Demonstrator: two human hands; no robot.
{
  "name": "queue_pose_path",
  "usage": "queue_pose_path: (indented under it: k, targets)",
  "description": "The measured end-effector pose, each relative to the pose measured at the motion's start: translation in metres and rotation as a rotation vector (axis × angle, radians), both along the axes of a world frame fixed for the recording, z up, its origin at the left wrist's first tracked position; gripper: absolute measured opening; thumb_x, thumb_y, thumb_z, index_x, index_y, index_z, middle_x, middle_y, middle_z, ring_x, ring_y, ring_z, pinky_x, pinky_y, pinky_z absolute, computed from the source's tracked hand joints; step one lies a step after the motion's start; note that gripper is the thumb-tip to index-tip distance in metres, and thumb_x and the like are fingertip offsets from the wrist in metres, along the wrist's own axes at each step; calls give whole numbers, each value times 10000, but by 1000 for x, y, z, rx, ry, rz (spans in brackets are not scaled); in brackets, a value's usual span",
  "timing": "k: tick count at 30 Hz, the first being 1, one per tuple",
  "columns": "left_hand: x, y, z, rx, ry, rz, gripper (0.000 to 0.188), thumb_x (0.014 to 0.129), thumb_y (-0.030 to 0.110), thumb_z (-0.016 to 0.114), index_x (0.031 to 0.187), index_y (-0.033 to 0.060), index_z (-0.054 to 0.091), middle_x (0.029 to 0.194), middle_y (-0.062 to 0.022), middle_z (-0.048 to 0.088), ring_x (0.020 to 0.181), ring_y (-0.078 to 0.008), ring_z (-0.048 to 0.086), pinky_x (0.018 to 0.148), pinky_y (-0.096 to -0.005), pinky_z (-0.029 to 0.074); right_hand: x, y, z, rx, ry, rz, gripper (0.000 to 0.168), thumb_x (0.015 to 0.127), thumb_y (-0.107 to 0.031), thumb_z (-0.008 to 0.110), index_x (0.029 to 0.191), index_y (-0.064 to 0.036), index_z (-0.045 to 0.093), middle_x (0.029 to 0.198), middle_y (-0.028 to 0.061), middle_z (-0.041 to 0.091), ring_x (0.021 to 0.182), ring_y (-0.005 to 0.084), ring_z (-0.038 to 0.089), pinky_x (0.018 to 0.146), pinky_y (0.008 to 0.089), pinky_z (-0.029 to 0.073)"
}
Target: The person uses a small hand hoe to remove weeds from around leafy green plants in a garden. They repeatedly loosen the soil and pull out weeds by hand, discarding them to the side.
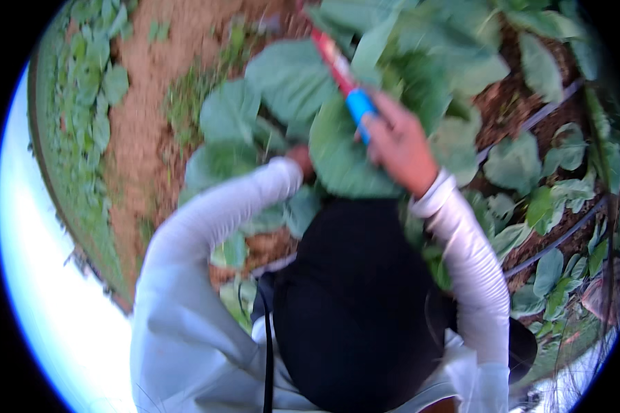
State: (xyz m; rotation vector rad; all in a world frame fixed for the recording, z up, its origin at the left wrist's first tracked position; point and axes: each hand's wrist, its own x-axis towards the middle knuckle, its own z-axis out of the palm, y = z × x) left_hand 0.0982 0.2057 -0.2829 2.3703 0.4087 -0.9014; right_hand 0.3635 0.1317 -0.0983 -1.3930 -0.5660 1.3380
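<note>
My right hand (400, 142) is closed around the blue grip (360, 109) of a long, thin red tool (333, 59), which points up and away over broad green leaves. The tool's far end runs to the picture's top edge and is blurred, so its kind is unclear. Under and beside this hand spreads a large round leaf (346, 155) of a cabbage-like plant. My left hand (302, 161) reaches in low among the leaves, at the left edge of that leaf. Its fingers are hidden, and whether it grips a stem cannot be seen.
A bare soil path (147, 67) with weeds (186, 103) runs along the left, with a leafy crop row (90, 77) beyond it. At the right, thin pipes or hoses (542, 116) cross the soil between smaller plants (514, 162).
</note>
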Motion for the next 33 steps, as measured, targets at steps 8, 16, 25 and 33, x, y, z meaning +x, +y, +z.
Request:
queue_pose_path:
  k: [8, 16, 25, 33]
  targets:
    - [7, 21, 3, 77, 115, 19, 382, 819, 289, 467, 1175, 152, 501, 1049, -116, 599, 812, -283, 615, 663, -415, 497, -8, 1, -6, 71, -175, -85, 429, 865, -117, 475, 1283, -52, 406, 721, 16, 542, 584, 69, 484, 544, 233, 425]
    - [65, 60, 32, -45, 16, 218, 365, 829, 308, 491, 1147, 128, 495, 984, -123, 610, 749, -273, 615, 588, -407, 498, -16, -6, -29, 135, -397, -121, 469, 821, -250, 511, 1240, -60, 415, 983, 235, 571, 865, 381, 575, 757, 403, 455]
    - [93, 85, 137, -549, 146, 851, 359, 840, 329, 517, 1116, 101, 487, 911, -131, 622, 678, -261, 614, 503, -399, 499, -14, -2, -16, 96, -328, -84, 423, 819, -230, 492, 1207, -70, 434, 889, 217, 590, 794, 382, 577, 709, 414, 445]
    - [69, 128, 197, -585, 89, 1076, 365, 850, 347, 541, 1088, 78, 480, 846, -138, 633, 614, -250, 613, 428, -391, 501, -21, 9, -12, 17, -168, -105, 417, 836, -226, 473, 1229, -101, 419, 704, 74, 552, 532, 171, 535, 507, 321, 431]
